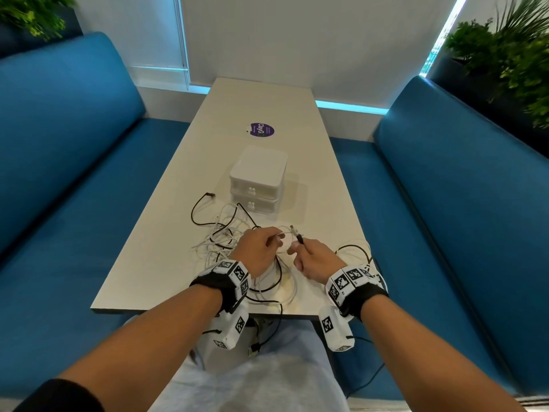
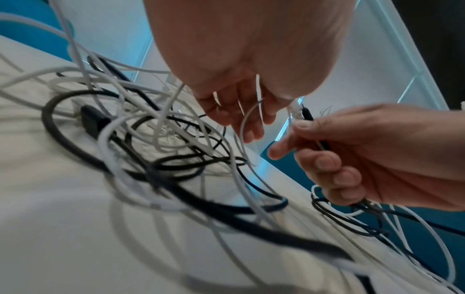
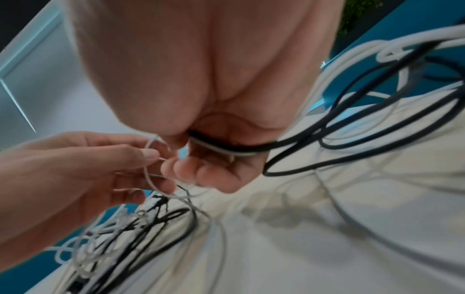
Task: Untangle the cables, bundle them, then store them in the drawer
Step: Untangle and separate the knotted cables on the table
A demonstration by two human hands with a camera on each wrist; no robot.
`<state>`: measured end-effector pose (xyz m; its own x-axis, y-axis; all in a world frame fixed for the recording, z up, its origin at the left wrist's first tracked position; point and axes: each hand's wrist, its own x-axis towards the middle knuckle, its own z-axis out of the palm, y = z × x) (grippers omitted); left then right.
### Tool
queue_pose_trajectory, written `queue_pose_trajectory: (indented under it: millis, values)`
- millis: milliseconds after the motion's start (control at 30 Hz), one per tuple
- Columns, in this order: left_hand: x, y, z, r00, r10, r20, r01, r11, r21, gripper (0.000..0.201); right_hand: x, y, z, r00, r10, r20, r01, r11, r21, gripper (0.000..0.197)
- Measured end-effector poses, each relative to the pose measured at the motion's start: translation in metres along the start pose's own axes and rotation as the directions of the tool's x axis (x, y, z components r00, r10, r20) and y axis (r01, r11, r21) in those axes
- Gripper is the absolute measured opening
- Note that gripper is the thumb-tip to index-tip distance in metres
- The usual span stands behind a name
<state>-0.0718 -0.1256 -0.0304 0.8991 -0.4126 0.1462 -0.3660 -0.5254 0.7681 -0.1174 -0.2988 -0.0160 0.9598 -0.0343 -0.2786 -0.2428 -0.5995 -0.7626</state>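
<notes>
A tangle of white and black cables [image 1: 225, 236] lies on the pale table [image 1: 166, 263] in front of a white two-drawer box [image 1: 257, 179], both drawers closed. My left hand [image 1: 274, 240] pinches a thin white cable loop [image 3: 148, 171] between thumb and fingers just above the pile. Close to its right, my right hand [image 1: 297, 248] grips a black and a white cable [image 3: 226, 148] together, their plug ends [image 1: 297, 234] sticking up past the fingers. In the left wrist view the cable pile [image 2: 156, 139] spreads under the left hand [image 2: 239, 119].
Cable loops trail off the table's near edge [image 1: 267, 331] toward my lap and off its right edge [image 1: 356, 251]. Blue benches [image 1: 74, 173] flank the table on both sides. A purple sticker [image 1: 261, 129] sits beyond the drawer box. Plants stand at both back corners.
</notes>
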Motion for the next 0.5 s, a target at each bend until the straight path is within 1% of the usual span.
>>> queue_pose_trajectory:
  millis: [100, 200, 267, 333, 400, 500]
  values:
    - [0.0, 0.002, -0.007, 0.996, -0.004, 0.091, 0.0, 0.999, 0.042, 0.022, 0.002, 0.002, 0.0, 0.994, 0.013, -0.106, -0.009, 0.999, 0.039, 0.038]
    - [-0.002, 0.002, -0.004, 0.986, 0.036, 0.163, -0.057, 0.991, 0.123, 0.02, 0.004, -0.011, 0.004, 0.989, -0.02, -0.145, 0.03, 0.997, 0.072, 0.04]
    - [-0.002, 0.002, -0.003, 0.985, 0.048, 0.165, -0.078, 0.98, 0.18, 0.018, 0.004, -0.019, 0.005, 0.987, -0.038, -0.159, 0.052, 0.995, 0.089, 0.04]
    - [-0.002, 0.003, -0.006, 0.985, 0.048, 0.168, -0.082, 0.975, 0.207, 0.019, 0.003, -0.021, 0.006, 0.984, -0.085, -0.155, 0.092, 0.995, 0.039, 0.036]
    - [-0.003, 0.007, -0.008, 0.972, 0.075, 0.221, -0.136, 0.952, 0.273, 0.02, 0.003, -0.017, 0.007, 0.981, -0.125, -0.148, 0.122, 0.992, -0.028, 0.035]
    - [-0.004, 0.005, -0.005, 0.953, 0.112, 0.283, -0.21, 0.915, 0.345, 0.025, 0.007, -0.014, 0.008, 0.98, -0.123, -0.158, 0.102, 0.985, -0.138, 0.03]
